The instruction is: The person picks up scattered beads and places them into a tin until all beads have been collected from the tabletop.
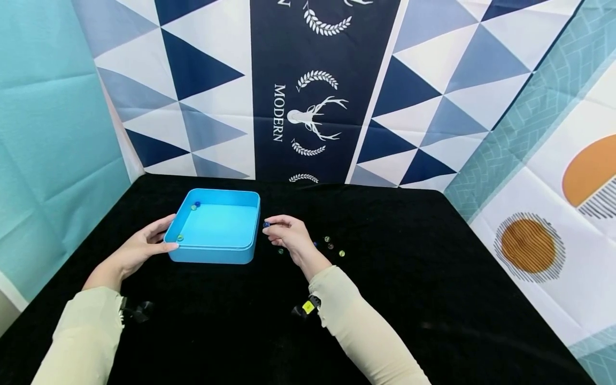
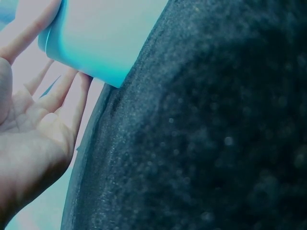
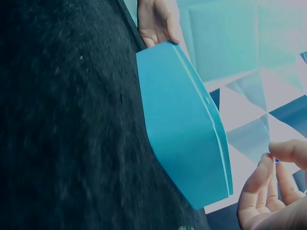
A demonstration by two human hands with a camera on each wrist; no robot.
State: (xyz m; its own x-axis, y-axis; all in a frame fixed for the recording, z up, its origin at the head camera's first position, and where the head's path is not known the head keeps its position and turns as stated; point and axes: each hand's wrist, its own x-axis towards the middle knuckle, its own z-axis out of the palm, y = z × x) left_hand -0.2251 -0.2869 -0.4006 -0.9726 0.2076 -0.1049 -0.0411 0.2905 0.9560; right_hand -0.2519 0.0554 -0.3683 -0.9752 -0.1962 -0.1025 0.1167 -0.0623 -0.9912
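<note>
Left hand: the left hand (image 1: 144, 247) lies against the 9 o'clock wall of the blue tray (image 1: 214, 256), thumb on the rim at the near-left corner, fingers fairly straight along the outside; it steadies the tray and does not clasp it. The left wrist view shows the same, fingers (image 2: 67, 93) flat against the tray's corner (image 2: 91, 43).

Right hand: the right hand (image 1: 287, 234) hovers just beside the tray's 3 o'clock wall, thumb and forefinger pinched on a small blue marble (image 1: 266, 224). The right wrist view shows a blue speck (image 3: 277, 160) between the fingertips.

Tray: sits on the black worktop (image 1: 385, 299), left of centre, open side up. Three marbles lie inside: two (image 1: 194, 205) near the 11 o'clock corner, one (image 1: 180, 237) at the 7 o'clock corner.

Loose marbles: a few (image 1: 330, 245) are scattered on the worktop at 3 o'clock of the tray, just beyond the right hand; one greenish marble (image 1: 281, 250) lies under the hand.

Step in hand, as I judge it: carrying the pinched marble over the rim.

Doing it well: clear the wall fully before letting go, and release low over the tray floor so the marble does not bounce out. The brace at 9 o'clock should stay light enough not to tip the tray.
</note>
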